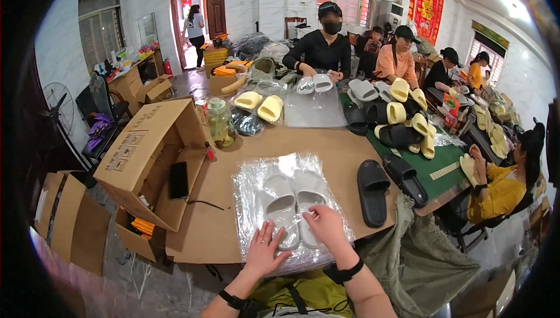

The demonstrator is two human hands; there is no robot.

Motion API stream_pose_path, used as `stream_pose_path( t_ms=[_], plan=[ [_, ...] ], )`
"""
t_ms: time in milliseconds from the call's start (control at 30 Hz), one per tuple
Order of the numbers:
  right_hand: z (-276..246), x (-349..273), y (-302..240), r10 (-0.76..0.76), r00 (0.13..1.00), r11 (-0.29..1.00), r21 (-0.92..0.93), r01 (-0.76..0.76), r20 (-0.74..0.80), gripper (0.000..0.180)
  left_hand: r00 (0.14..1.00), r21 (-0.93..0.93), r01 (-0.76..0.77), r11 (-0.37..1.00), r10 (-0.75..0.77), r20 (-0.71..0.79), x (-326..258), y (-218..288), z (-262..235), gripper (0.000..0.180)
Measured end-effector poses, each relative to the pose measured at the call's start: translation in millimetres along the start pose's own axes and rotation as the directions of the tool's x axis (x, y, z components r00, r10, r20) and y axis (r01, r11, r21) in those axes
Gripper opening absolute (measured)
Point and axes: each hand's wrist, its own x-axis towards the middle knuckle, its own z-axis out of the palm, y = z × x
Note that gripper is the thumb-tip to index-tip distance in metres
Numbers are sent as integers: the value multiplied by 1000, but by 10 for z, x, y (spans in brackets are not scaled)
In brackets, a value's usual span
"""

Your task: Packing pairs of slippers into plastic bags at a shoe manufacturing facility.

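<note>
A pair of light grey slide slippers lies side by side, toes away from me: the left slipper (280,194) and the right slipper (310,187). Under and around them spreads a pile of clear plastic bags (248,192); whether the pair sits inside the top bag, I cannot tell. My left hand (266,250) rests open, fingers spread, on the plastic at the left slipper's heel end. Beside the right slipper's heel, my right hand (325,225) has its fingers curled together; what they pinch, if anything, is hidden.
Two black slippers (373,192) lie right of the bags. A cardboard box (153,160) holding a phone (178,180) stands left, near a glass jar (219,123) and small red bottle (210,152). Yellow slippers (270,108) lie beyond. A co-worker (324,50) handles light slippers opposite.
</note>
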Motion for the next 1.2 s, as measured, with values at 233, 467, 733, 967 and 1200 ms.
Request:
stream_pose_path(
  t_ms=[233, 467, 733, 967, 1200],
  plan=[
    [745, 239, -25, 29, 996, 857, -514, 21, 89, 66, 1000, -48, -6, 999, 6, 8, -22, -23, 51, 85],
    [794, 355, 119, 72, 994, 912, -408, -35, 76, 42, 999, -32, 45, 998, -44, 6, -1, -45, 47, 90],
    [961, 463, 162, 2, 997, 933, -358, -30, -78, 23, 995, -111, 88, 990, -92, -29, -6, -77, 114, 99],
    [761, 376, 250, 75, 997, 957, -280, -80, -28, 20, 994, -77, 108, 991, -107, 21, -20, -69, 99, 109],
    [795, 218, 410, 24, 990, 929, -362, -72, -136, 42, 995, -45, 100, 994, -99, 26, -25, -47, 96, 126]
  ],
)
